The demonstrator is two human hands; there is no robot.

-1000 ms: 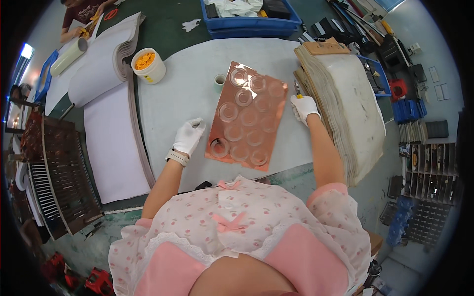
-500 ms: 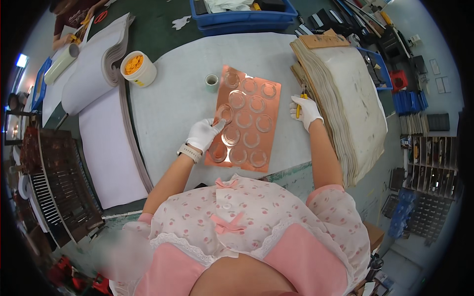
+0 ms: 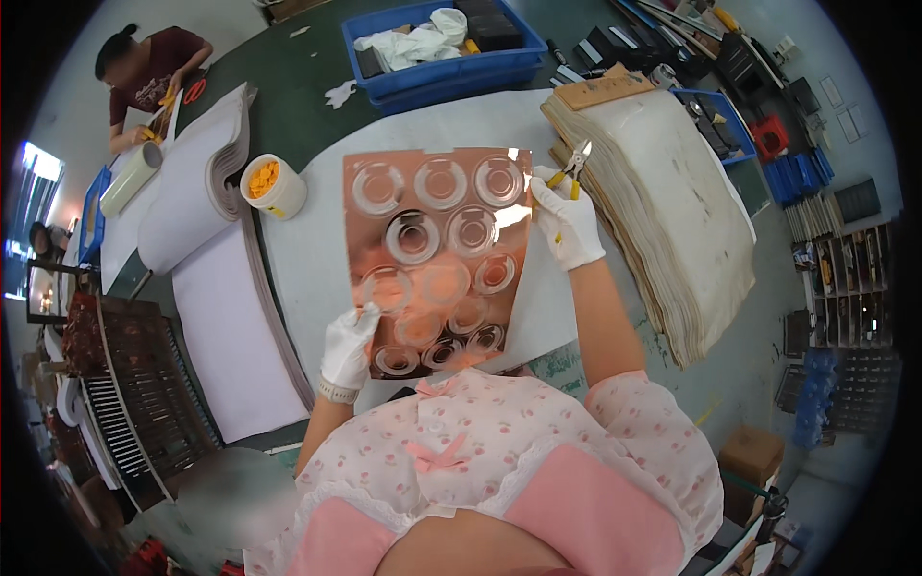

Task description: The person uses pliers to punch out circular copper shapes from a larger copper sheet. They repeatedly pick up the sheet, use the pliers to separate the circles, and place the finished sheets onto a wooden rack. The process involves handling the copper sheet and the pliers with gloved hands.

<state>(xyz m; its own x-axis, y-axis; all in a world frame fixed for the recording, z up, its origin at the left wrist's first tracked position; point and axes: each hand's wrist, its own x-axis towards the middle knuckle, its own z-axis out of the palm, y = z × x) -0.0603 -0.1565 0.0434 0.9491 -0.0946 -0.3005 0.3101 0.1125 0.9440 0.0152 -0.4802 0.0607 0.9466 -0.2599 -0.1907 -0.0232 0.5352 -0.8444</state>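
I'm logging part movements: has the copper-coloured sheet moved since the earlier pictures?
Yes. Its left edge now appears closer to the white tub, so the copper-coloured sheet has shifted leftward; it also looks raised.

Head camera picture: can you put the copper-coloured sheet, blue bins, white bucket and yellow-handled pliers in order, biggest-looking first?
1. Copper-coloured sheet
2. Blue bins, stacked together
3. White bucket
4. Yellow-handled pliers
Being closer may enlarge the sheet.
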